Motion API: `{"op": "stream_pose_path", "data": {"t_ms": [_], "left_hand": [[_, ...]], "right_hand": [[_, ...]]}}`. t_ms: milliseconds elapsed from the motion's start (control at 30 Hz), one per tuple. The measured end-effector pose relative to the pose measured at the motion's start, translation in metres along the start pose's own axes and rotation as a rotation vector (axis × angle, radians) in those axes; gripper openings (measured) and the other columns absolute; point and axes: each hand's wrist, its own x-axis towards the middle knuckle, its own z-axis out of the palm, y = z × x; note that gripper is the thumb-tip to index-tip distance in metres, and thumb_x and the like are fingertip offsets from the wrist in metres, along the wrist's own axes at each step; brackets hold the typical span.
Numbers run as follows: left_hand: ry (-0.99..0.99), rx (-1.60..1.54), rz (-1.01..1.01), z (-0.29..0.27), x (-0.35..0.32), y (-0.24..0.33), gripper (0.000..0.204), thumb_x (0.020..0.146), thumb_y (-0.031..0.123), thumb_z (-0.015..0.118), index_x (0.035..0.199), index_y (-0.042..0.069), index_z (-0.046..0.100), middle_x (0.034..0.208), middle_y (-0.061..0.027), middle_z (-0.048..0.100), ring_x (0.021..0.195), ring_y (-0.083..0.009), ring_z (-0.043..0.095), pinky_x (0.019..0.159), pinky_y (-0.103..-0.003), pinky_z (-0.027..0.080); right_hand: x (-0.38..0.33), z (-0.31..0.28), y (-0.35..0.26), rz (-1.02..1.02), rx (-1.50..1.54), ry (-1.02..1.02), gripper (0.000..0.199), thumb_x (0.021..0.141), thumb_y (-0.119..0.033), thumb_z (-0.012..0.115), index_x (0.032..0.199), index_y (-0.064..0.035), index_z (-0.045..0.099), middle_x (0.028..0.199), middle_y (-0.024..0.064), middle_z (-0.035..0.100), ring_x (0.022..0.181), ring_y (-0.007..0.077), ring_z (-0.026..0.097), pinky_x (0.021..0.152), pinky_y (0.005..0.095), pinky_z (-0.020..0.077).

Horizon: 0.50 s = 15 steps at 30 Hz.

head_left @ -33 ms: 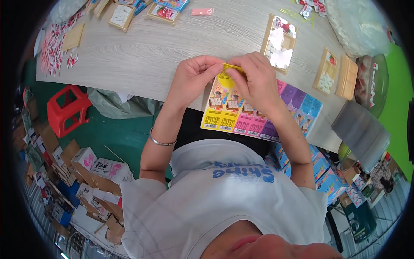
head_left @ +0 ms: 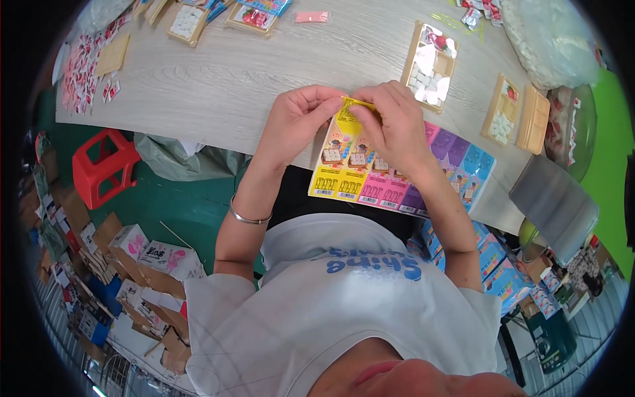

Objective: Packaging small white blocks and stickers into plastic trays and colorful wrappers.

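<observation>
A printed sheet [head_left: 370, 188] in yellow, pink, purple and blue sections lies over the table's near edge, partly hanging above my lap. My left hand [head_left: 297, 126] pinches the upper corner of its yellow section between thumb and fingers. Close beside it, my right hand [head_left: 393, 122] grips the same upper edge, which looks bent or folded there. The fingers of my right hand hide part of the sheet's middle. Beyond that hand sits a tan compartment tray [head_left: 446, 64] holding white pieces and a red item under glare.
A smaller filled tray [head_left: 501, 109] and an empty-looking tan tray [head_left: 533, 119] stand at the right, by a clear plastic bag [head_left: 549, 40]. Red-and-white packets [head_left: 83, 73] spread at the far left. A pink packet [head_left: 311, 17] lies at the back. A red stool [head_left: 102, 169] stands on the floor.
</observation>
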Motion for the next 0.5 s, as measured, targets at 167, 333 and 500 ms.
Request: {"op": "stream_pose_path", "data": {"t_ms": [167,333,500], "left_hand": [[-0.005,-0.136,-0.049,0.000,-0.002,-0.003,0.019,0.098,0.012,0.066,0.108,-0.003,0.074,0.092,-0.0053,0.074,0.082,-0.0069,0.066,0.072,-0.021,0.053],[0.109,-0.024,-0.011,0.007,-0.006,-0.005,0.017,0.095,0.011,0.069,0.101,-0.003,0.076,0.087,-0.0055,0.074,0.075,-0.0058,0.064,0.066,-0.020,0.052],[0.135,-0.013,-0.018,0.009,-0.010,-0.006,0.017,0.095,0.012,0.070,0.102,-0.002,0.076,0.086,-0.0036,0.073,0.073,-0.0051,0.063,0.065,-0.020,0.052]], "right_hand": [[-0.003,0.012,0.004,-0.175,-0.008,0.288,0.026,0.079,-0.006,0.078,0.104,-0.0071,0.075,0.085,0.0030,0.066,0.077,0.0230,0.060,0.069,0.0337,0.0448],[-0.006,0.010,0.010,-0.411,-0.195,0.311,0.031,0.070,-0.007,0.082,0.100,-0.0106,0.077,0.088,0.0000,0.066,0.079,0.0196,0.059,0.069,0.0326,0.0440],[-0.006,0.013,0.014,-0.471,-0.206,0.319,0.029,0.066,-0.009,0.080,0.094,-0.0114,0.076,0.090,0.0001,0.065,0.081,0.0202,0.058,0.069,0.0338,0.0439]]}}
